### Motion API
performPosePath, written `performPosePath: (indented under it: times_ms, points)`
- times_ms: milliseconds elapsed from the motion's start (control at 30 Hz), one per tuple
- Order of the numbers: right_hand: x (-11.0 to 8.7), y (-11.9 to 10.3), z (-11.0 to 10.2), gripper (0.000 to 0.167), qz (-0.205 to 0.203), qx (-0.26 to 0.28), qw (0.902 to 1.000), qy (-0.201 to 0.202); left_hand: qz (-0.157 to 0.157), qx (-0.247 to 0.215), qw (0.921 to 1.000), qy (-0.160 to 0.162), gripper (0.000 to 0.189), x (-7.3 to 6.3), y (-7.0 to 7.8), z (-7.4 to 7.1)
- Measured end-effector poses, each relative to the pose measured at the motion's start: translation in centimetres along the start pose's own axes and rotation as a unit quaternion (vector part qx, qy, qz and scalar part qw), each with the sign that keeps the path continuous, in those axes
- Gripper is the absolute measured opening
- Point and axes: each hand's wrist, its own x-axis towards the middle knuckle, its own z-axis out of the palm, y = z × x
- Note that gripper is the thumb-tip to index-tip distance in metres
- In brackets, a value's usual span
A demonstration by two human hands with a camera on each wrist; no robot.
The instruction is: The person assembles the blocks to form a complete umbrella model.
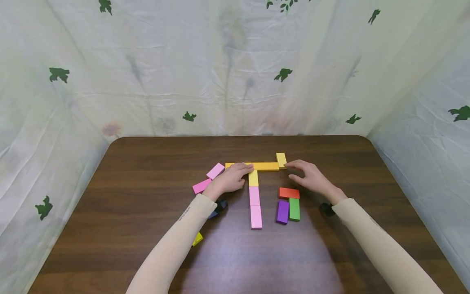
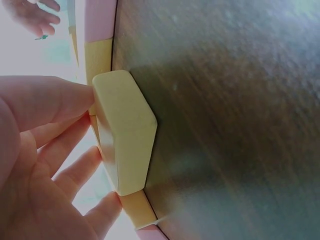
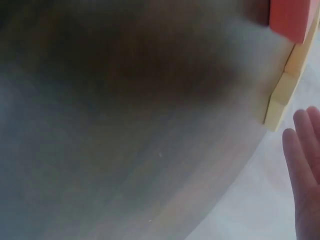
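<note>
My left hand [image 1: 230, 178] reaches over the row of orange blocks [image 1: 267, 166], fingertips overlapping it at the top of a stem of one yellow block [image 1: 253, 178] and two pink blocks [image 1: 255, 196]. Close in the left wrist view, a pale yellow block [image 2: 127, 132] lies along the left fingertips; in the head view the left hand hides it. My right hand [image 1: 310, 177] has its index fingertip right at the edge of another pale yellow block [image 1: 280, 158], at the row's right end. In the right wrist view the right fingers [image 3: 300, 155] are nearly straight.
Red [image 1: 289, 193], purple [image 1: 282, 212] and green [image 1: 294, 209] blocks lie right of the stem. Two more pink blocks [image 1: 215, 170] sit left of the row. Dark blocks [image 1: 221, 206] and a bright yellow block [image 1: 197, 239] are partly hidden by the left arm. A curtain [image 1: 227, 81] backs the table.
</note>
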Motion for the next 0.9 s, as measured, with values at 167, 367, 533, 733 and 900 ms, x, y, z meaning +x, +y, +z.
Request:
performPosePath:
  times_ms: [167, 367, 533, 733, 900]
  points:
    - [-1.0, -0.8, 0.4, 0.038, -0.018, -0.005, 0.9997, -0.014, 0.002, 0.003, 1.0, 0.003, 0.048, 0.0, 0.0, 0.0]
    - [-2.2, -1.6, 0.9, 0.034, -0.014, 0.001, 0.9986, -0.051, -0.003, 0.002, 1.0, 0.001, 0.048, -0.1, 0.1, 0.0]
    - [-3.0, -1.7, 1.3, 0.031, -0.018, -0.019, 0.9964, -0.08, 0.002, 0.0, 1.0, 0.003, 0.048, -0.1, 0.1, 0.0]
    - [-3.4, -1.6, 1.3, 0.033, -0.02, -0.053, 0.9937, -0.096, 0.009, -0.002, 0.9999, 0.007, 0.048, -0.2, 0.1, -0.1]
    - [-3.4, -1.4, 1.1, 0.037, -0.015, -0.07, 0.9933, -0.091, 0.007, -0.003, 0.9999, 0.009, 0.048, -0.2, 0.1, 0.0]
